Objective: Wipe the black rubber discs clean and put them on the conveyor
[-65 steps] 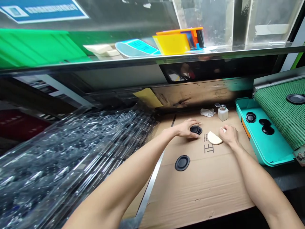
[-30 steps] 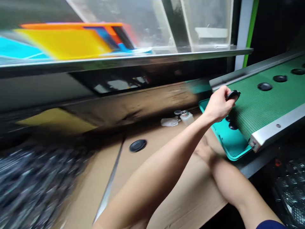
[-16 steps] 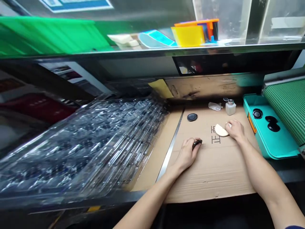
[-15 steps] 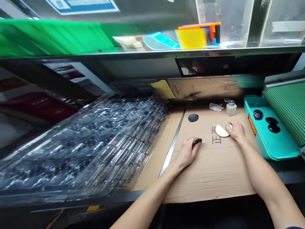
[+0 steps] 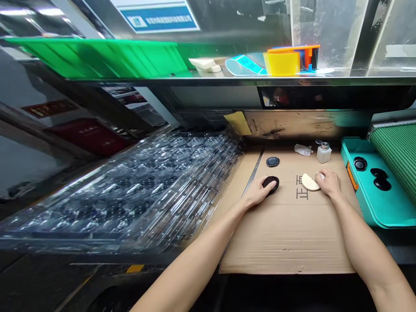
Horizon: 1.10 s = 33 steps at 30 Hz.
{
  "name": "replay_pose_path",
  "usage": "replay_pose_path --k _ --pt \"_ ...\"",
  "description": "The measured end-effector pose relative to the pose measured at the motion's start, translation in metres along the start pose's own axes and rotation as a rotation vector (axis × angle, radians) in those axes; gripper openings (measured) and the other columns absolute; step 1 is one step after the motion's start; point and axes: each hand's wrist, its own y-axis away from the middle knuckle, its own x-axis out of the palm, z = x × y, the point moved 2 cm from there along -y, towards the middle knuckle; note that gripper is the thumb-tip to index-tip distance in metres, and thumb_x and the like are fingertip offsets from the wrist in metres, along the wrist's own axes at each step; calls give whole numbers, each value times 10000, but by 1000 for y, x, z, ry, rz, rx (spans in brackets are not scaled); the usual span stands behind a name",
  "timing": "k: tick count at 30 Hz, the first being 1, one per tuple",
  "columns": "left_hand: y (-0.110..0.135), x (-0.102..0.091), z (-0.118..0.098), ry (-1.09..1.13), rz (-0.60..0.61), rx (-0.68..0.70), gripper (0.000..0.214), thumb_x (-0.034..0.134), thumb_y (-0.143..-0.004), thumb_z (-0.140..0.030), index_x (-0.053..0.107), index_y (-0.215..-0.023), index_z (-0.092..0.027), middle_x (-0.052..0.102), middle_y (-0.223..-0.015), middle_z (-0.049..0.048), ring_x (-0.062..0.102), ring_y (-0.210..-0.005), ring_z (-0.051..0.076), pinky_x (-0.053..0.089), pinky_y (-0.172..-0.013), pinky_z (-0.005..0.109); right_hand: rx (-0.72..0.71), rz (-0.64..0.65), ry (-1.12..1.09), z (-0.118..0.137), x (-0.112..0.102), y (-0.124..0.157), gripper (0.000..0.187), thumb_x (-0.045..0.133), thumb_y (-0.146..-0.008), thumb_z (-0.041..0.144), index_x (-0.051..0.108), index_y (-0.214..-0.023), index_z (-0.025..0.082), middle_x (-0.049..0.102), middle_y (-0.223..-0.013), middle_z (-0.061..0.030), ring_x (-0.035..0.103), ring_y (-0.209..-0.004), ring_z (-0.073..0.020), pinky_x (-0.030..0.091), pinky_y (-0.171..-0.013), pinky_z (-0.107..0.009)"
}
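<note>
My left hand (image 5: 258, 191) is closed round the edge of a black round disc (image 5: 272, 183), tilted so that its dark flat face shows. A cream-coloured round pad (image 5: 310, 182) lies on the cardboard sheet (image 5: 286, 234), and my right hand (image 5: 329, 182) pinches its right side. A bit of white shows at those fingertips, too small to make out. Beyond my left hand rests another black round piece with a raised rim (image 5: 272, 161). A small whitish bottle with a flipped-up metal lid (image 5: 323, 153) stands behind my right hand, beside a crumpled white wipe (image 5: 303, 150).
Stacked clear plastic trays (image 5: 130, 195) fill the left side. At right, a teal bin (image 5: 386, 210) with several black round parts sits next to a green conveyor belt (image 5: 398, 147). Overhead, a metal shelf (image 5: 227, 81) carries a green bin (image 5: 107, 58) and a yellow tape roll (image 5: 282, 63).
My left hand has turned the black disc from nearly edge-on so more of its face shows. The right hand stays at the pad. The camera view has swung left and up.
</note>
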Motion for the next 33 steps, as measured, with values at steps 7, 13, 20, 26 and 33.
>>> replay_pose_path --k 7,13,20,26,33 --pt "-27 -30 -37 491 -702 34 346 674 -882 -484 631 -1011 -166 737 -1030 116 709 -913 213 546 -845 342 -26 -27 -44 -4 2 -1 248 555 -897 380 761 -918 243 751 -998 -54 657 -933 -220 437 -794 -298" --pt "-43 50 -77 1217 -51 -269 395 680 -888 -253 506 -1241 -220 743 -1134 135 746 -833 204 564 -752 321 -97 -148 -149 -5 0 -4 328 512 -948 419 765 -970 211 734 -971 -86 653 -922 -222 476 -859 -317" --pt "-32 81 -61 1590 203 -449 478 345 -1030 -488 606 -1259 -160 709 -1193 210 699 -764 210 517 -622 307 -102 -90 -134 0 -3 -3 356 486 -1003 417 756 -1114 214 720 -1054 -95 650 -974 -218 491 -905 -323" --pt "-33 73 -58 1629 153 -521 510 290 -1065 -460 541 -1414 -187 697 -1205 196 701 -838 215 558 -675 320 -63 -70 -76 1 -3 -2 343 504 -979 393 734 -1135 193 726 -1133 -109 649 -1044 -237 480 -943 -333" --pt "-34 72 -54 1665 130 -616 622 256 -1050 -575 568 -1335 -119 699 -1000 176 710 -750 179 602 -644 259 -58 -20 -4 2 -4 -6 281 541 -943 382 748 -983 197 738 -1017 -88 644 -967 -234 458 -902 -333"
